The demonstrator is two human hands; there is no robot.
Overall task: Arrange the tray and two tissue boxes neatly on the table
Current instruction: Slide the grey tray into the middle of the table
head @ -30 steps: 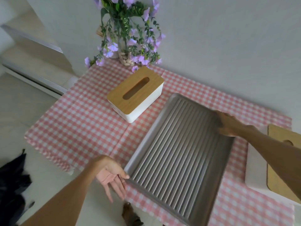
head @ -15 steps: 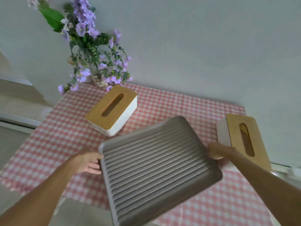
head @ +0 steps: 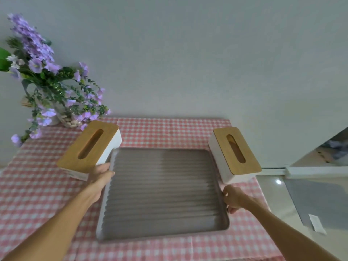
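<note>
A grey ribbed tray (head: pixel 162 193) lies square in the middle of the table on a pink checked cloth (head: pixel 33 200). My left hand (head: pixel 100 176) grips its left rim and my right hand (head: pixel 232 197) grips its right rim. A white tissue box with a wooden lid (head: pixel 90 147) stands angled at the tray's far left corner, close to my left hand. A second tissue box (head: pixel 233 153) of the same kind stands at the tray's far right corner.
A vase of purple flowers (head: pixel 54 95) stands at the table's back left corner against the grey wall. Right of the table the floor (head: pixel 301 200) shows, with a grey mat (head: pixel 320 202) and a slip of paper on it.
The tray has been swung from a diagonal position to square with the table edge, between the two boxes. Both hands have kept hold of its rims. The camera has shifted right and straightened.
</note>
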